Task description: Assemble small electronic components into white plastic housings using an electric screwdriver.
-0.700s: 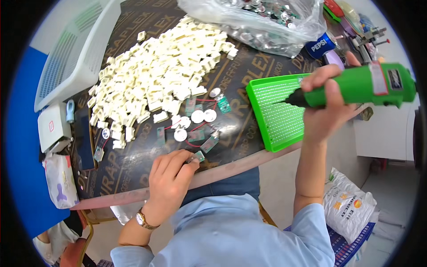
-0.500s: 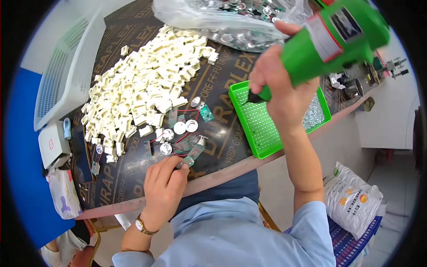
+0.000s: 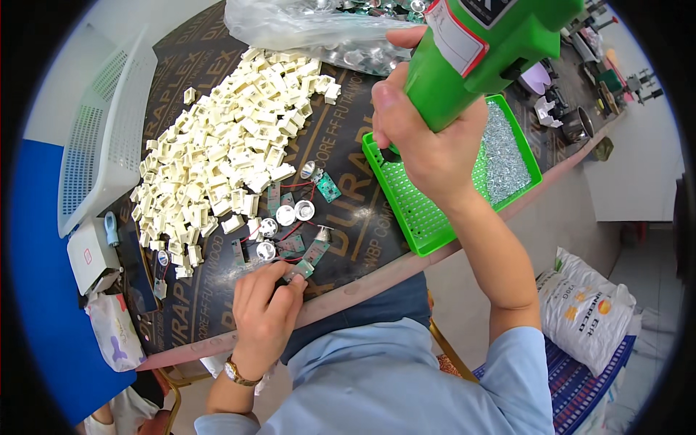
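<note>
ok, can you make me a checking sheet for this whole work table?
Surface: dark printed table with a pinkish edge.
Job's things: green power tool; circuit boards; round silvery parts; heaped cream pieces; green tray holding small silvery bits.
Clutter: white box; clear bag of parts; metal cup.
Left hand: fingertips touching a board near the table edge; grip unclear.
Right hand: gripping the green power tool above the tray.
Cables: thin red wires among the boards; power cord, nothing seen.
Surroundings: white basket left of the heap; white sack lower right.
</note>
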The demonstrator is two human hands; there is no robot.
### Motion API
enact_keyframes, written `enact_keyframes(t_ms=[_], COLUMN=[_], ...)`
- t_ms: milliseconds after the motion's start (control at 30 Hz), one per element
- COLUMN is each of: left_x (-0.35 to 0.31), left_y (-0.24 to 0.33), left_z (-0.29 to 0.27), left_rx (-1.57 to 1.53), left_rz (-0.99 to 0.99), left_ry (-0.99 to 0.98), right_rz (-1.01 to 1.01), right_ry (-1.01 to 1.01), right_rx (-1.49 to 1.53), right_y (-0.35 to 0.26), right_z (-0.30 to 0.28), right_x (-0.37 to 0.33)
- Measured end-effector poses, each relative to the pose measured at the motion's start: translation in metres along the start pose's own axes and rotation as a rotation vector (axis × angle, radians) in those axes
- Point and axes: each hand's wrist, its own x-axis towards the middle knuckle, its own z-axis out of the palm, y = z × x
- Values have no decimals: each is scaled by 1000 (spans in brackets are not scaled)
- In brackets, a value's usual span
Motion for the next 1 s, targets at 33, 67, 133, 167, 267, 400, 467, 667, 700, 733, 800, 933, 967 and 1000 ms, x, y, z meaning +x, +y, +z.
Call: enact_keyframes(t_ms=[33, 67, 133, 167, 267, 400, 467, 667, 700, 733, 800, 933, 967, 1000], left_x=[0, 0, 0, 0, 0, -1, -1, -17, -17, -16, -19, -31, -30, -30], left_y=[0, 0, 0, 0, 0, 0, 0, -6, -5, -6, -11, -14, -14, -13], left_z=[0, 0, -1, -1, -1, -1, 0, -2, -2, -1, 4, 4, 2, 1], left_rx=[-1, -4, -5, -9, -18, -27, -32, -47, -40, -43, -51, -25, -45, -45], left_rz=[-1, -2, -5, -6, -6, 2, -9, -47, -40, -18, 21, -27, -25, -35], left_ry=[-1, 1, 2, 1, -2, 14, 28, 118, 128, 137, 127, 140, 136, 125], right_rz=[2, -19, -38, -2, 50, 60, 33, -74, 33, -34, -49, -22, -17, -12], right_ry=[-1, -3, -7, -5, -11, -20, -6, 42, 126, 31, -85, -354, -378, -404], right_rx=[0, -33, -63, -8, 29, -26, -11, 54, 217, 436, 546, 547, 539, 531], right_y=[0, 1, 2, 4, 6, 4, 2, -23, -38, -49, -63, -54, -55, -56], right_z=[0, 0, -1, -2, -3, -2, 4, -2, -2, -3, 14, 70, 73, 75], right_x=[0, 0, 0, -1, 0, -2, -2, 3, 2, 0, -15, -50, -51, -52])
